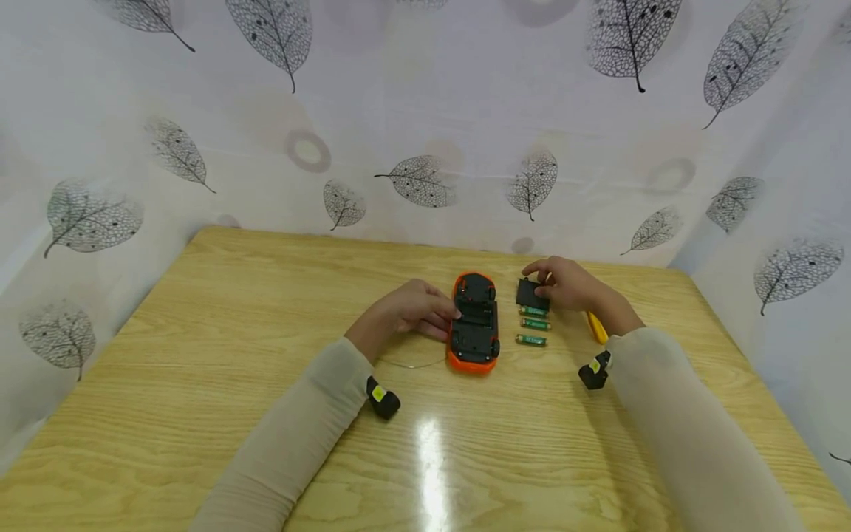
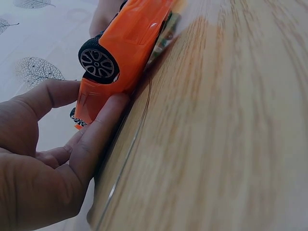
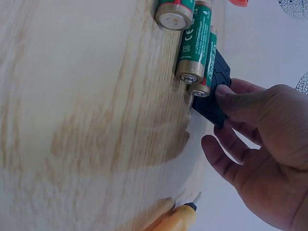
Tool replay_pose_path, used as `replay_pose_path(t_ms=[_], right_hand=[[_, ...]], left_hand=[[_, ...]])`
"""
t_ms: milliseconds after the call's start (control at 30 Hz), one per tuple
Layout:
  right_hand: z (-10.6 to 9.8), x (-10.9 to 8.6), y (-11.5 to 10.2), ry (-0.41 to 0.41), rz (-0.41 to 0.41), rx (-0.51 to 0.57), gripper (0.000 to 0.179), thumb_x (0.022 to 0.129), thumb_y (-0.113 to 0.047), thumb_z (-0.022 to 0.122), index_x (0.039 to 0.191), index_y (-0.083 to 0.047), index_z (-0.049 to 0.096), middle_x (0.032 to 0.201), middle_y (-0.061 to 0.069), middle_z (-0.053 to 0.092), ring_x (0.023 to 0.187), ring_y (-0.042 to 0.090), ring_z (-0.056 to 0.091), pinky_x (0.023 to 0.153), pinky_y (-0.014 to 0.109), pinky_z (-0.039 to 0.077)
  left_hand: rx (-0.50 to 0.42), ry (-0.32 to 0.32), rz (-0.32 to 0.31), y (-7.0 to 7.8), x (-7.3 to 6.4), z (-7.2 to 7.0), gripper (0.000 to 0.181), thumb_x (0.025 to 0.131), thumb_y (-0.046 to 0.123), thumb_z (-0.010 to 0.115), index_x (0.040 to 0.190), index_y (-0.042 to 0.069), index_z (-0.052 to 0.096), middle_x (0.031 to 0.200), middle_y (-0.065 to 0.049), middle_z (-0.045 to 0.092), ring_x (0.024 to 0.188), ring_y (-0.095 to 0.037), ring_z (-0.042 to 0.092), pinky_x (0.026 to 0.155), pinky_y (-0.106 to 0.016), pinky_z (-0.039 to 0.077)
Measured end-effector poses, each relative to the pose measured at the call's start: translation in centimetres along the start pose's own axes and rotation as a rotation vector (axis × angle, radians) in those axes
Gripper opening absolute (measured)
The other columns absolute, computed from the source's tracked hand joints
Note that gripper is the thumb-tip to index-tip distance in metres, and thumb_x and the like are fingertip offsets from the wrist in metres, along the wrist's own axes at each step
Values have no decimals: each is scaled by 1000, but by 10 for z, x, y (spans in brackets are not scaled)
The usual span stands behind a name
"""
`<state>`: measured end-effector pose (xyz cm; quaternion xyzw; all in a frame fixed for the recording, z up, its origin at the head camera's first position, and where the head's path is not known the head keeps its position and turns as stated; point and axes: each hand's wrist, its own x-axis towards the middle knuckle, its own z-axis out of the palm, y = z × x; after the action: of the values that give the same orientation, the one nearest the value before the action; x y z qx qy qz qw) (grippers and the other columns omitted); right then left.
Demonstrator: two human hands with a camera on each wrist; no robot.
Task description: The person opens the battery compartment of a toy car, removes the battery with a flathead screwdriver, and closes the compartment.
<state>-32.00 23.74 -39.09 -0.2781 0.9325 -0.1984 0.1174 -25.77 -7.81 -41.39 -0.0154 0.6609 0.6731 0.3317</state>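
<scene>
An orange toy car (image 1: 475, 341) lies upside down, its black underside and open battery compartment facing up. At the car's left side, my left hand (image 1: 414, 307) grips the body between thumb and fingers; an orange flank and a spoked wheel (image 2: 97, 63) show in the left wrist view. To the right of the car, my right hand (image 1: 570, 285) pinches a flat black battery cover (image 1: 530, 294) by its right part, thumb on the upper face. Three green batteries (image 1: 532, 340) lie in a column just nearer than the cover, the farthest right at its edge.
A screwdriver with a yellow handle (image 1: 596, 328) lies beneath the right wrist, its tip showing in the right wrist view. A thin wire (image 2: 126, 166) runs over the wooden table (image 1: 266, 295) on the car's left. Behind hangs a leaf-patterned cloth (image 1: 425, 111).
</scene>
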Motion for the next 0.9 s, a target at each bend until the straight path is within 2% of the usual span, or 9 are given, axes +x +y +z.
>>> replay_pose_path(t_ms=[400, 667, 900], right_hand=[[-1, -5, -4, 142, -12, -25, 31, 99, 3, 62, 130, 0, 66, 114, 25, 58, 102, 41, 60, 86, 56, 56], [-8, -11, -12, 169, -4, -6, 30, 104, 1, 55, 131, -2, 66, 121, 26, 61, 104, 40, 62, 84, 55, 58], [-15, -17, -20, 188, -27, 12, 31, 105, 0, 53, 133, -3, 65, 120, 22, 63, 105, 38, 64, 82, 53, 58]], left_hand=[[-14, 7, -2, -3, 5, -1, 23, 89, -3, 70, 112, -7, 67, 92, -15, 69, 78, -25, 71, 72, -40, 66], [-15, 3, 2, -2, 4, 0, 26, 90, -2, 70, 115, -7, 66, 93, -15, 69, 78, -25, 71, 72, -40, 66], [-10, -1, 0, -2, 3, -1, 28, 90, -2, 70, 117, -7, 66, 95, -15, 70, 79, -25, 71, 72, -41, 66]])
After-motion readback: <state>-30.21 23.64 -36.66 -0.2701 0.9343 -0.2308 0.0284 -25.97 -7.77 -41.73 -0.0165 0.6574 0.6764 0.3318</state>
